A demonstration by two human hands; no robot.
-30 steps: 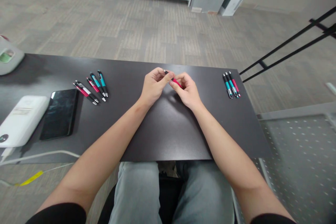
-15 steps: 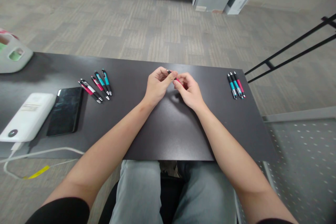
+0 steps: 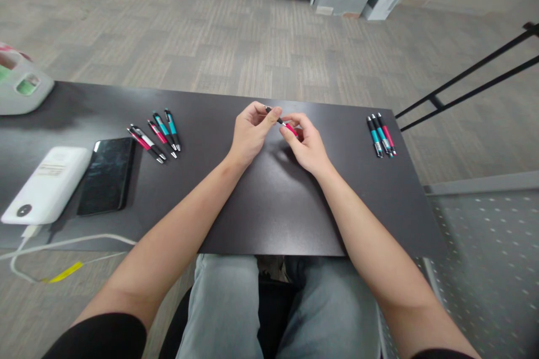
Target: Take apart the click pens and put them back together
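A red and black pen [image 3: 290, 129] is held between my two hands above the middle of the table. My left hand [image 3: 251, 132] is closed, its thumb and fingers pinching the pen's black part. My right hand [image 3: 306, 146] grips the red barrel, fingers curled round it. A short pale stretch shows between the black and red parts; whether they are joined there I cannot tell. Left of my hands lie several pens [image 3: 158, 133] in red, teal and white with black grips. Three more pens [image 3: 381, 136], two teal and one red, lie side by side near the right edge.
On the left lie a black phone [image 3: 107, 176] and a white power bank [image 3: 46, 185] with a white cable [image 3: 84, 240]. A white container [image 3: 25, 84] stands at the far left. Black metal bars [image 3: 463, 81] rise beyond the table's [image 3: 269, 224] right edge.
More of the red barrel shows in my right hand, and a pale stretch is now visible between it and the black part. My hands have hardly moved. The other pens lie unchanged.
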